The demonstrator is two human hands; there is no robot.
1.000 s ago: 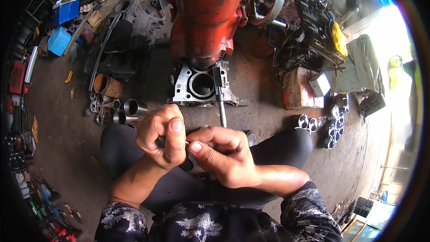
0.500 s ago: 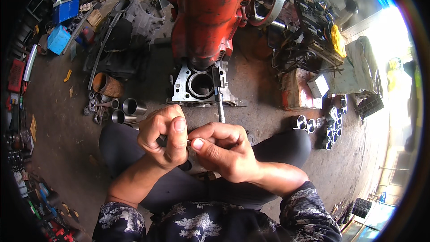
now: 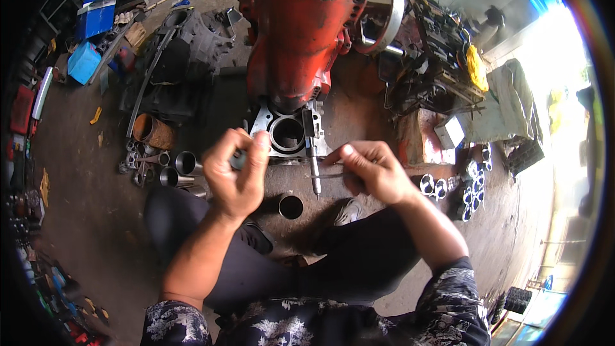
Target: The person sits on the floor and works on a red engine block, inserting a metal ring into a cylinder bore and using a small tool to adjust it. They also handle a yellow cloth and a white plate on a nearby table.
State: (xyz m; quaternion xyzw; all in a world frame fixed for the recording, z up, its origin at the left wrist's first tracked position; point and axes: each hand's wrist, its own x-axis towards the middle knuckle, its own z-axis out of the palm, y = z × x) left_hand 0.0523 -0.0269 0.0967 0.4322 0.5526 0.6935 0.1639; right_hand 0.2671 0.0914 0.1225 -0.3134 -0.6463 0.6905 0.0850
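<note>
My left hand (image 3: 236,173) is raised in front of the engine block (image 3: 262,122), fingers curled and thumb up. A small greyish thing shows behind its fingers, too hidden to name. My right hand (image 3: 375,170) is apart from it to the right, smeared by motion, its thumb and fingers pinched; a thin grey strip (image 3: 330,176) sticks out from it toward the left. Between the hands a slim metal rod tool (image 3: 314,166) lies over the block's edge beside the round cylinder bore (image 3: 287,136). A red boring machine (image 3: 298,38) stands over the block.
An open metal cylinder sleeve (image 3: 291,206) stands on the floor between my feet. To the left are more sleeves (image 3: 187,163), connecting rods (image 3: 150,155) and a rusty pipe piece (image 3: 154,131). Several shiny ring-ended parts (image 3: 474,186) and a worn carton (image 3: 426,138) sit at right.
My hands have come apart and moved forward, the right one out to the right. The sleeve between my feet now shows. The view has shifted slightly.
</note>
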